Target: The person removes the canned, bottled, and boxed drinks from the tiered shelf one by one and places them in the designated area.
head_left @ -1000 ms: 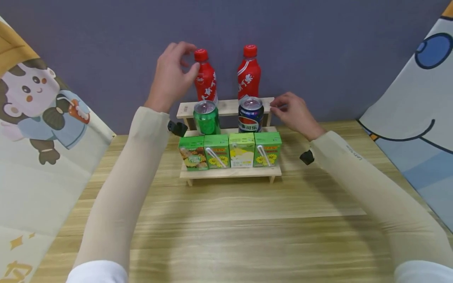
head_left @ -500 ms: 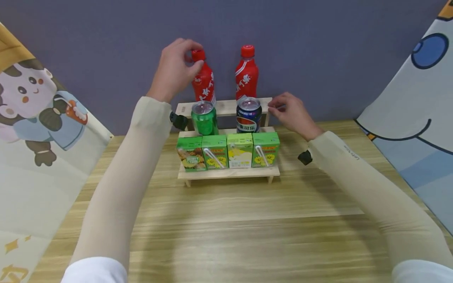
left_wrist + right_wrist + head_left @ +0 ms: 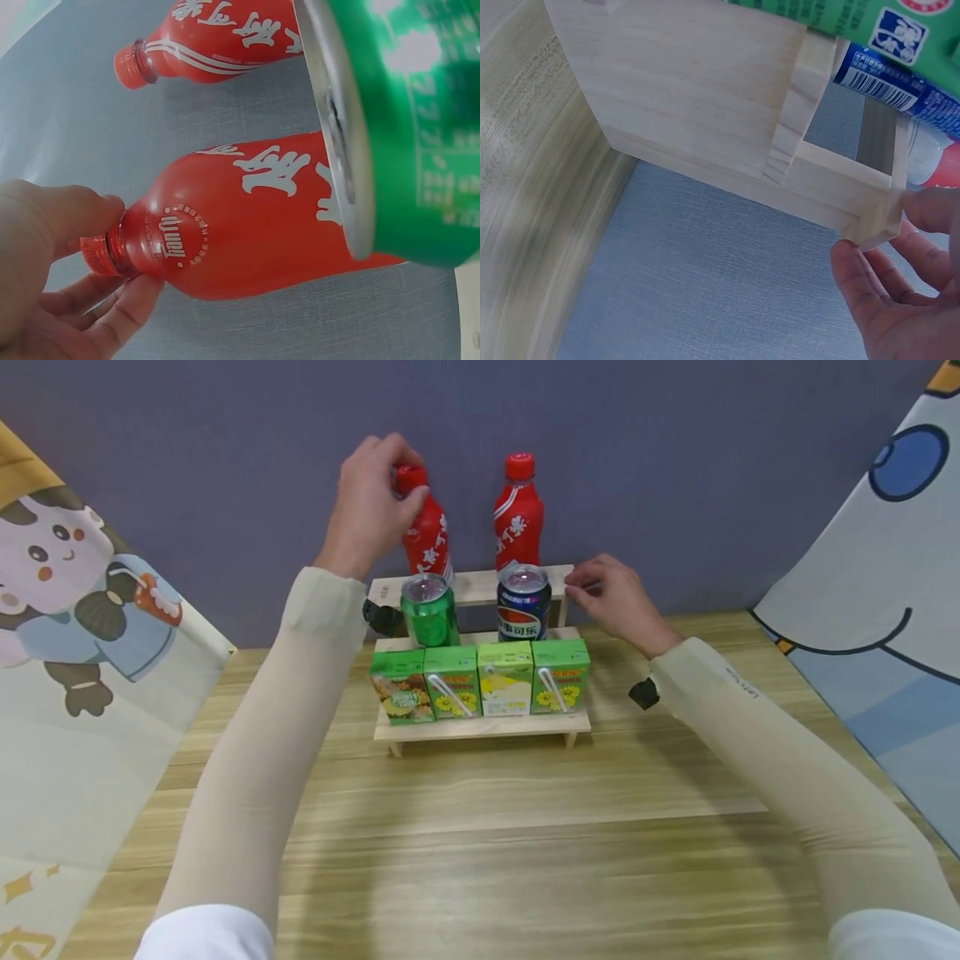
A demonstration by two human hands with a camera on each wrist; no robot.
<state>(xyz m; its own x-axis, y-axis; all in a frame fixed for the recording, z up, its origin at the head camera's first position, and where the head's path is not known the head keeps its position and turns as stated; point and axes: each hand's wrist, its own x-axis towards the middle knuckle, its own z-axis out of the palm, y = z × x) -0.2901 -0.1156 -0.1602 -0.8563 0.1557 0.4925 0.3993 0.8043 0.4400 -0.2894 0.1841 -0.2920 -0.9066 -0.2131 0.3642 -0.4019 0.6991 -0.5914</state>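
My left hand (image 3: 369,508) holds the left red cola bottle (image 3: 428,537) by its neck, thumb on one side and fingers on the other in the left wrist view. That bottle stands on the top step of a small wooden tiered rack (image 3: 480,587). A second red bottle (image 3: 519,522) stands to its right on the same step. With my right hand (image 3: 617,600), I pinch the right end of that top step, thumb and fingers around the board (image 3: 877,221) in the right wrist view.
On the middle step are a green can (image 3: 430,614) and a dark blue cola can (image 3: 522,606). Several green drink cartons (image 3: 452,683) line the front step. The rack stands on a wood-grain table (image 3: 480,843) against a grey-blue wall (image 3: 637,468), with cartoon-printed panels (image 3: 90,577) at the sides.
My left hand has closed in from beside the left bottle's cap to a grip on its neck. My right hand stays at the rack's end. The whole view shifts slightly.
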